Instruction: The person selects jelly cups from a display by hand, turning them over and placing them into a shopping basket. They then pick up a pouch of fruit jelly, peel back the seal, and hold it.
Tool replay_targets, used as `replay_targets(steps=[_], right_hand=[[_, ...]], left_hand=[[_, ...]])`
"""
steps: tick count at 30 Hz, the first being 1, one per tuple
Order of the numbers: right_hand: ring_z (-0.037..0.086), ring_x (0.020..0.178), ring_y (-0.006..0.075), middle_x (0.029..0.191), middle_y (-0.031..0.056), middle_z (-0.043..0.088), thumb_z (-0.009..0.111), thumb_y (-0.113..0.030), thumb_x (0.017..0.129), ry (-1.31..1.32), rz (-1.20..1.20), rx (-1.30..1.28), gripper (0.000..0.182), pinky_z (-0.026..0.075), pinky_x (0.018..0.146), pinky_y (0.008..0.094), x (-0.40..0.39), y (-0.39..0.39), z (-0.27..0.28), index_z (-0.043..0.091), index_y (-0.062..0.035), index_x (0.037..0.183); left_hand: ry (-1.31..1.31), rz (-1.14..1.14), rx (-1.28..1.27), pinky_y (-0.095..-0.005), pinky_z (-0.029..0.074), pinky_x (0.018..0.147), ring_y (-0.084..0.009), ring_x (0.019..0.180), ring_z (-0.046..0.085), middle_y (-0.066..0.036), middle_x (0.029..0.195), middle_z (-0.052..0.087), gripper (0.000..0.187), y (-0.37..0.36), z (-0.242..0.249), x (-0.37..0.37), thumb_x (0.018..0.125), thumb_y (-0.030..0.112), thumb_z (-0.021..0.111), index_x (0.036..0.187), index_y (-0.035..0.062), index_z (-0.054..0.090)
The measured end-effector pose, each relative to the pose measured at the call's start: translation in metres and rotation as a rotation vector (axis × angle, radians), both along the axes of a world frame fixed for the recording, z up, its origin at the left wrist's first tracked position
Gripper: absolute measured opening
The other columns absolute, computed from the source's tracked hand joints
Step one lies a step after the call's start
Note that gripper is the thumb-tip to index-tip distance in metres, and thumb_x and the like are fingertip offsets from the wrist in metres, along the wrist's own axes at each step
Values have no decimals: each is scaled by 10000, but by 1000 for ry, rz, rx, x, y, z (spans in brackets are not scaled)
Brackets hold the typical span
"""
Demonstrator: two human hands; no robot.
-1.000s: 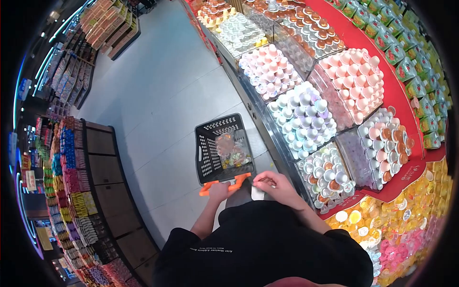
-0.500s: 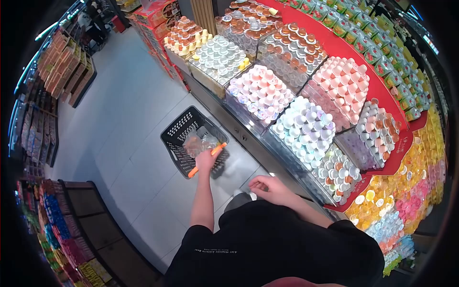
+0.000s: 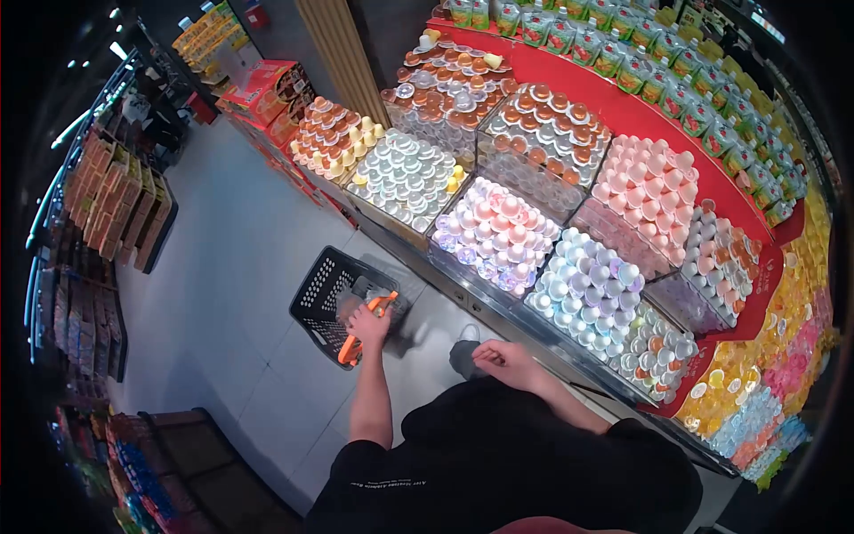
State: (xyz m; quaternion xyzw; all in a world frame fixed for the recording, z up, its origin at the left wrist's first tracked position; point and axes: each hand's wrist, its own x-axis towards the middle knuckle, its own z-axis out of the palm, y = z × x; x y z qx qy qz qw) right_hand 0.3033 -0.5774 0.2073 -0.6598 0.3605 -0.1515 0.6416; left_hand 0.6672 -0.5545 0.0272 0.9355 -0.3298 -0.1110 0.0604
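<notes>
A black perforated shopping basket [image 3: 313,287] hangs low in front of me over the tiled floor. My left hand [image 3: 367,326] is wrapped round its orange handle [image 3: 382,303]. Inside the basket, partly covered by that hand, lie clear plastic bags [image 3: 360,292] with contents too blurred to name. My right hand [image 3: 503,363] is held in front of my body with its fingers curled in, and nothing shows in them. Nearest to it is the metal front edge [image 3: 507,319] of the display counter.
Bins heaped with small domed cups stand along the right, among them pink cups [image 3: 648,191], pale blue and lilac cups [image 3: 589,283] and brown cups [image 3: 553,125]. Green pouches [image 3: 614,67] line the red upper shelf. Stacked cartons [image 3: 116,200] and a low shelf [image 3: 209,463] border the left.
My view has shifted, so the counter sits lower in it. The basket has moved slightly left and down, with my left hand still on its handle. A shoe now shows beside my right hand.
</notes>
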Motion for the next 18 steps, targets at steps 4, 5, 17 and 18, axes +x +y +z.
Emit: replay_targets(steps=[4,5,17,18], right_hand=[[669,823,111,929,42,722,688,-131,945,-70,-35,16,176,541,806,271,56,-57,9,685,-28,1088],[669,823,111,929,42,722,688,-131,945,-87,-21,21,176,541,806,271,67,-69,12,685,-28,1088],[723,888,148,931,73,742,609,-57,981,-338,-168,-141,111,549,812,277,158,-159,42,668,9,1048],[722,886,147,938,68,742,605,-65,986,-290,-172,-118,115,548,812,275,163,-162,40,672,2,1052]], left_hand=[[-24,43,-93,-535,322,1039,-334,1187,546,-144,1154,657,752,-4,-19,38,791,719,644,1144,55,664],[-43,56,-104,-526,312,1043,-324,1181,551,-140,1129,665,731,-5,-21,42,803,718,634,1119,59,677],[140,94,35,-524,359,1042,-337,1160,627,-133,1113,722,561,-46,5,177,796,597,661,1172,183,693],[131,110,90,-534,354,1047,-357,1161,622,-143,1109,719,592,-45,-17,203,811,644,639,1177,180,678]])
